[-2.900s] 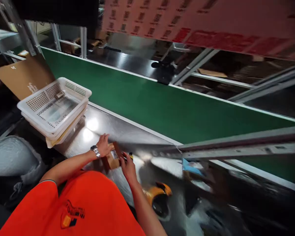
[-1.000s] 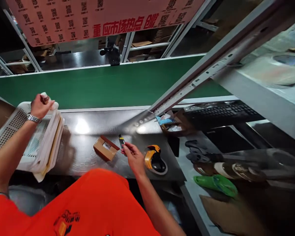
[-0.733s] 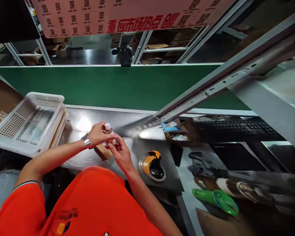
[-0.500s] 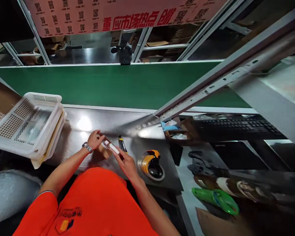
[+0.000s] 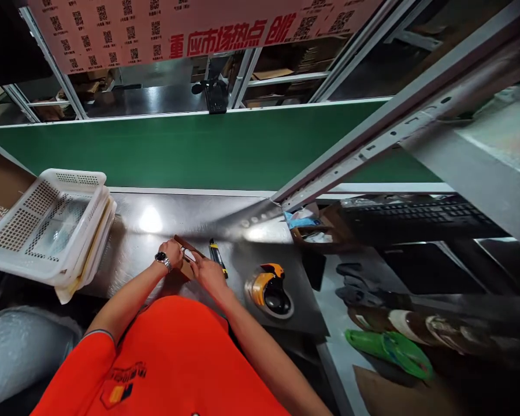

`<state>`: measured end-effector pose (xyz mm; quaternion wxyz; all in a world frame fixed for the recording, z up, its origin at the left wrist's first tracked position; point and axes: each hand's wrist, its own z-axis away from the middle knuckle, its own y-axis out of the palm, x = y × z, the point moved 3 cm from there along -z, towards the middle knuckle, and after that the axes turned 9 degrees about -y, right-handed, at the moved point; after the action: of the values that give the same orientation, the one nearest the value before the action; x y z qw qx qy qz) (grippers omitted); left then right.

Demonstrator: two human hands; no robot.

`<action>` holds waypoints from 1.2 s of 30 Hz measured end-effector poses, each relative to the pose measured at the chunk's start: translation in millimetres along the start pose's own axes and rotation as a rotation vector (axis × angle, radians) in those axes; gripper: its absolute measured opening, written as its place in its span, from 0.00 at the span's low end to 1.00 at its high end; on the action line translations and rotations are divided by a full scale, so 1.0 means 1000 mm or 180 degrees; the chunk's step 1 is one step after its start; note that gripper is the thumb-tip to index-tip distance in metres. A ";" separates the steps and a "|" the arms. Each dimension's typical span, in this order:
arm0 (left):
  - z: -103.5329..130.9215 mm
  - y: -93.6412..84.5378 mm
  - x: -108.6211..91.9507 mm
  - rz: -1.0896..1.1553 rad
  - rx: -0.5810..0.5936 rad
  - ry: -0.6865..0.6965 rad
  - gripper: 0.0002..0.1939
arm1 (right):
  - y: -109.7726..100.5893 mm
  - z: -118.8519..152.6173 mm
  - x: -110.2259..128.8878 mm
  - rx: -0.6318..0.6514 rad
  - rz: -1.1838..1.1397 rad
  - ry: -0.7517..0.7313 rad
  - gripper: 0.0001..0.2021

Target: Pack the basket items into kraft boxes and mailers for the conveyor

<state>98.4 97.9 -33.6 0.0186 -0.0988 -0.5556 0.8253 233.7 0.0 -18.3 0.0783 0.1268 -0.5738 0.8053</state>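
Observation:
My left hand (image 5: 172, 252), wearing a metal watch, is closed around the upper left part of a small brown cardboard box (image 5: 185, 269). My right hand (image 5: 210, 276) pinches a narrow white item (image 5: 188, 254) at the box's top; its kind does not show. Fingers cover much of both things. Just right of the hands, a yellow-and-black box cutter (image 5: 218, 258) lies on the metal table (image 5: 134, 254). Farther right, an orange-and-black tape dispenser (image 5: 272, 289) stands with a roll of tape.
Stacked white plastic baskets (image 5: 47, 231) stand at the left. Behind the table runs a green conveyor belt (image 5: 177, 153). A slanted metal post (image 5: 351, 156) rises at the right. Beyond it are a small open box (image 5: 314, 234), a keyboard (image 5: 420, 222) and a green item (image 5: 390, 349).
My hands have drawn closer together. The white item shows less, and my right hand has moved left over the box. The view has shifted slightly.

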 end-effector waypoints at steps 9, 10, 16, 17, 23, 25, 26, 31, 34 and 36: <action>0.010 0.017 0.010 -0.0040 -0.0115 0.0179 0.27 | -0.003 -0.032 0.019 0.0412 0.0230 -0.0039 0.26; 0.010 0.018 0.012 -0.0020 -0.0120 0.0199 0.27 | -0.003 -0.038 0.020 0.0421 0.0246 -0.0065 0.25; 0.011 0.026 0.018 0.0221 -0.0188 0.0192 0.27 | -0.001 -0.043 0.017 0.0462 0.0392 -0.0248 0.24; 0.012 0.028 0.019 0.0303 -0.0211 0.0184 0.27 | 0.001 -0.038 0.013 0.0403 0.0399 -0.0256 0.24; 0.017 0.048 0.026 0.0903 -0.0451 0.0338 0.27 | 0.023 -0.005 -0.015 -0.0375 -0.0075 -0.0856 0.21; 0.018 0.051 0.027 0.1030 -0.0670 0.0351 0.26 | 0.030 -0.001 -0.020 -0.0275 -0.0106 -0.1090 0.21; 0.018 0.051 0.028 0.1050 -0.0768 0.0361 0.25 | 0.033 0.000 -0.022 -0.0183 -0.0071 -0.1152 0.22; 0.017 0.050 0.020 0.0898 -0.0566 0.0793 0.16 | 0.029 -0.004 -0.022 0.0201 0.0150 -0.1344 0.28; 0.015 0.046 0.017 0.0757 -0.0265 0.1001 0.17 | 0.024 -0.008 -0.015 0.0428 0.0381 -0.1176 0.29; 0.014 0.043 0.018 0.0681 -0.0178 0.1009 0.18 | 0.020 -0.011 -0.008 0.0505 0.0542 -0.1070 0.26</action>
<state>81.7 71.2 -70.9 0.0153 -0.2866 -0.5548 0.7809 234.8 3.7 -42.2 -0.0972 0.2162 -0.5222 0.8192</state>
